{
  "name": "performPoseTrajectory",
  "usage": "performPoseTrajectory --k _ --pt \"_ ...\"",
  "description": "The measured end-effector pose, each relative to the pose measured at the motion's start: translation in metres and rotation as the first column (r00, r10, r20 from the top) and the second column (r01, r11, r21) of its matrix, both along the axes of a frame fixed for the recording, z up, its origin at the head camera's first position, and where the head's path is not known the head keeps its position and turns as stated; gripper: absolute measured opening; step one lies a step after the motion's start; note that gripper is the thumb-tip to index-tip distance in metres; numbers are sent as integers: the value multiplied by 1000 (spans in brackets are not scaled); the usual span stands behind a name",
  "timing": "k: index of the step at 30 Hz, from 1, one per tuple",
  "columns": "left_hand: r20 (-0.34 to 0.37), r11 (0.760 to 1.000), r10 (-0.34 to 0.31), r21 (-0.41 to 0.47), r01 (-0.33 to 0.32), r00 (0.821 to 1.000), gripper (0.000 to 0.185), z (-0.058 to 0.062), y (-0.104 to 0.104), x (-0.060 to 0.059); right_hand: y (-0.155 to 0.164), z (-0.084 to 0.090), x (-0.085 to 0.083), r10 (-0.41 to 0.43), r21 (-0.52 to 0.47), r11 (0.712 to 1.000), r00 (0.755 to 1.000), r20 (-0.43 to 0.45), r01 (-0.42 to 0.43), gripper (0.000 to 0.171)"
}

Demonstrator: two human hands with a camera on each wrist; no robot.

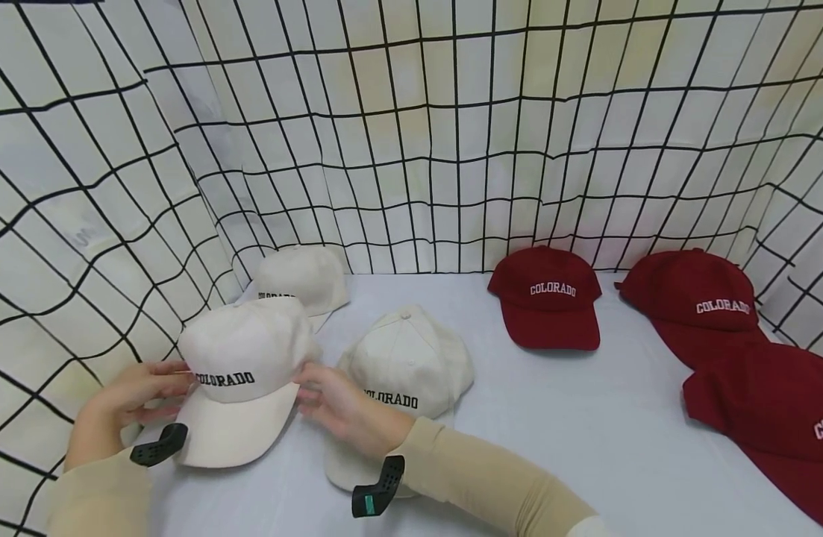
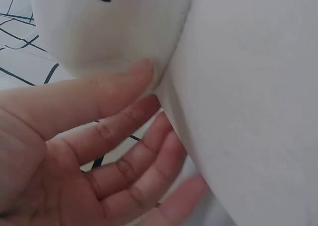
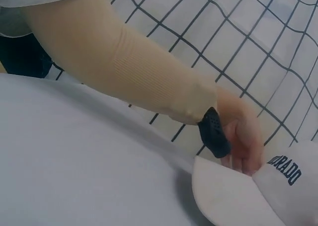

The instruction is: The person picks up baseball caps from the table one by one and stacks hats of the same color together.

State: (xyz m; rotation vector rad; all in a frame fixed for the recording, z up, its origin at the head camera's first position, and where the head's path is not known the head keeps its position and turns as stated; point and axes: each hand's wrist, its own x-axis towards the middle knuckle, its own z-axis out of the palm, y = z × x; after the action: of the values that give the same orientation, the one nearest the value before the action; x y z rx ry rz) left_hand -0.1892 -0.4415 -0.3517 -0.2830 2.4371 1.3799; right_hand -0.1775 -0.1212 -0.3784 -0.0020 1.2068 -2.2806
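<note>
At the near left, the left hand (image 1: pixel 137 393) pinches the white cap (image 1: pixel 248 347) at its left edge while the right hand (image 1: pixel 347 409) appears to pinch its right edge, apparently a positioning step whose next move likely calls for level, two-sided support.

Head view looks forward and down, left wrist's close-up, right wrist's toward the left hand (image 1: pixel 132 391); all share the held cap (image 1: pixel 243 343).
</note>
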Motion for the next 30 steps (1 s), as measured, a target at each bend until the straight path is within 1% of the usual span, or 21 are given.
performPoseTrajectory --k 4,8,11,14,15,19,22,24,27,30 --pt "-42 999 -47 25 48 998 72 -5 1 -1 6 7 -10 16 28 1000 999 -49 -14 69" --pt "-75 997 -66 22 68 995 76 -8 4 -1 11 10 -17 45 39 998 995 -86 -42 69" --pt "-99 998 -66 11 67 993 78 -7 7 -1 14 11 -20 55 26 998 995 -88 -53 68" --pt "-118 998 -61 13 63 991 79 -5 10 -2 18 15 -21 43 19 999 995 -92 -42 66" --pt "-123 998 -56 19 59 991 78 -4 11 -2 20 17 -22 40 19 999 995 -96 -38 65" --pt "-144 996 -24 87 37 989 80 -1 15 -3 25 25 -23 41 15 999 993 -108 -40 64" --pt "-158 990 16 140 6 987 82 2 19 -2 29 30 -25 53 18 999 990 -132 -51 63" --pt "-173 988 33 155 -6 984 80 3 23 -1 32 33 -25 60 32 998 986 -154 -55 64" --pt "-195 981 65 194 -26 979 74 6 29 -1 37 38 -26 69 57 997 978 -195 -59 65" --pt "-223 976 87 215 -38 971 69 10 36 -2 42 43 -27 68 68 996 970 -235 -53 65"
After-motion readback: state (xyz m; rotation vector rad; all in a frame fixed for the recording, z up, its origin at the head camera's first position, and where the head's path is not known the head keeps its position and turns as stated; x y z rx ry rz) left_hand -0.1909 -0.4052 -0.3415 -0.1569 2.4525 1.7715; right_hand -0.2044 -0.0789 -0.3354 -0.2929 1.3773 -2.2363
